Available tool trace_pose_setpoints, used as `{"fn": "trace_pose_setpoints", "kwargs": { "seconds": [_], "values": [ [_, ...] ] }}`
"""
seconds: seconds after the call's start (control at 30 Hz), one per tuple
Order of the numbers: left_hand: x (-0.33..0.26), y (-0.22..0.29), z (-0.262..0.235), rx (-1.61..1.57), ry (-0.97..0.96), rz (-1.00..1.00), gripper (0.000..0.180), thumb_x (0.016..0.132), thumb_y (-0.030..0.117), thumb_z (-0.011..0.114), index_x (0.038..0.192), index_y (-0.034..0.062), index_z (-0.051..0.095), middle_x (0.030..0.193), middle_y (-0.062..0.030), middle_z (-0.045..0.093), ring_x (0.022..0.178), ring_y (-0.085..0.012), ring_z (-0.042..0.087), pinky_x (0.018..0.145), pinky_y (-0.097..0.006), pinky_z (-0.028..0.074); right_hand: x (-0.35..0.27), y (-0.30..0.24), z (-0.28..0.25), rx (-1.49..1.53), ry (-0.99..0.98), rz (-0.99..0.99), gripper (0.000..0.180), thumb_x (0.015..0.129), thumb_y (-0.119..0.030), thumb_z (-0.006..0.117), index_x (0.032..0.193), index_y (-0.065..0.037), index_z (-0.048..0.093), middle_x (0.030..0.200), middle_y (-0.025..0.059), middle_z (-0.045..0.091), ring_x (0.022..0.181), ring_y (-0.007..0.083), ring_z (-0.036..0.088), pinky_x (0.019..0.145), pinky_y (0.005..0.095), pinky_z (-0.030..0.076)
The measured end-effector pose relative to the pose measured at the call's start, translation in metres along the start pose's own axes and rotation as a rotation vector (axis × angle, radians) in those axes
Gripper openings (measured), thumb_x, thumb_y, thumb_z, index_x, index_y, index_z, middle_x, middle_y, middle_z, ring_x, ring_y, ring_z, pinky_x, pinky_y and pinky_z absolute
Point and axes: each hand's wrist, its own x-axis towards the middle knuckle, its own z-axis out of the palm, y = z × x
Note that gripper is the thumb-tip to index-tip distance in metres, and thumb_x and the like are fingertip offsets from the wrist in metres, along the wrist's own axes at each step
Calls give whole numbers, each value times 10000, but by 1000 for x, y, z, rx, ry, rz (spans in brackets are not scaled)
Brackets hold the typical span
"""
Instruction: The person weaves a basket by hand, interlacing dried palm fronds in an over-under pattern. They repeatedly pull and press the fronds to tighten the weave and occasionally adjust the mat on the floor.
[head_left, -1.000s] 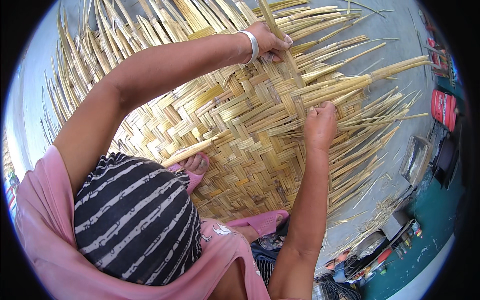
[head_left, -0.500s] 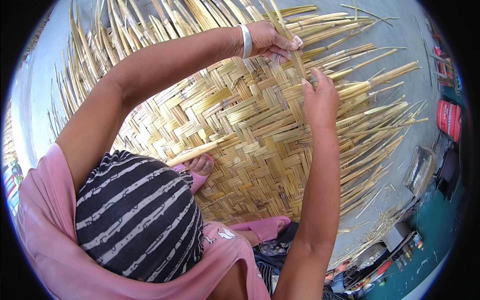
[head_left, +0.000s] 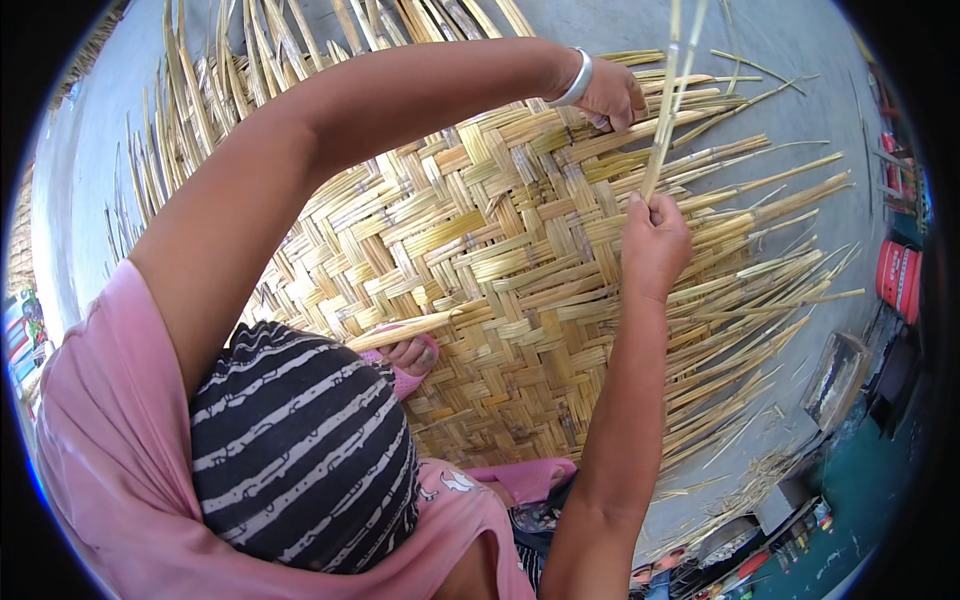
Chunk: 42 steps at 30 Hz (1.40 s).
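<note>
A large woven mat (head_left: 540,345) of yellow-green split cane lies on the floor, its loose strip ends fanning out at the far and right sides. My right hand (head_left: 655,245) is closed around the lower end of a cane strip (head_left: 665,120), which stands up from the fist past the top of the view and appears split lengthwise. My left hand (head_left: 612,98), a silver bangle (head_left: 575,80) at its wrist, reaches across to the mat's far right part. Its fingers curl down at the loose strips there; what they grip is hidden.
A pink-slippered foot (head_left: 410,360) rests on the mat beside a thick loose strip (head_left: 410,328). A person's head in a striped black cap (head_left: 300,450) fills the lower left. On the right stand a red container (head_left: 898,282) and a worn block (head_left: 837,380), near scattered straw (head_left: 760,480).
My left hand has let go of the upright cane strip and moved right, down to the mat's strips. My right hand has drawn back slightly toward me, holding the strip.
</note>
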Motion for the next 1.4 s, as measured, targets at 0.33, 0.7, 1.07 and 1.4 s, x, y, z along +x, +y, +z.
{"fn": "trace_pose_setpoints", "kwargs": {
  "seconds": [0.33, 0.7, 1.07, 1.4],
  "values": [
    [14, 42, 24, 279, -8, -47, 339, 713, 273, 762, 942, 52, 645, 816, -52, 644, 774, -181, 588, 683, -316, 475, -10, -2, 4, 565, 134, 251, 178, 833, -108, 606, 745, 19, 517, 603, 20, 520, 447, 90, 486, 423, 242, 416],
    [27, 36, 36, -49, -65, -243, 522, 662, 297, 809, 1003, -23, 577, 874, -120, 644, 787, -231, 613, 687, -350, 503, -22, -4, 4, 709, 206, 261, 158, 848, -102, 589, 759, -12, 495, 610, 12, 517, 454, 71, 507, 396, 210, 404],
    [14, 25, 50, -201, 98, -8, 409, 658, 128, 788, 1015, 12, 626, 929, -109, 666, 837, -207, 631, 753, -358, 503, -16, 7, 23, 742, 260, 267, 147, 842, -104, 597, 803, 4, 504, 631, 30, 533, 445, 87, 500, 376, 223, 406],
    [24, 40, 44, -255, -197, -37, 342, 742, 129, 728, 1035, 4, 604, 905, -86, 663, 810, -162, 622, 744, -320, 514, -5, 32, 36, 249, 197, -84, 171, 821, -123, 600, 899, 16, 540, 787, 130, 574, 555, 243, 558, 551, 378, 458]
  ]
}}
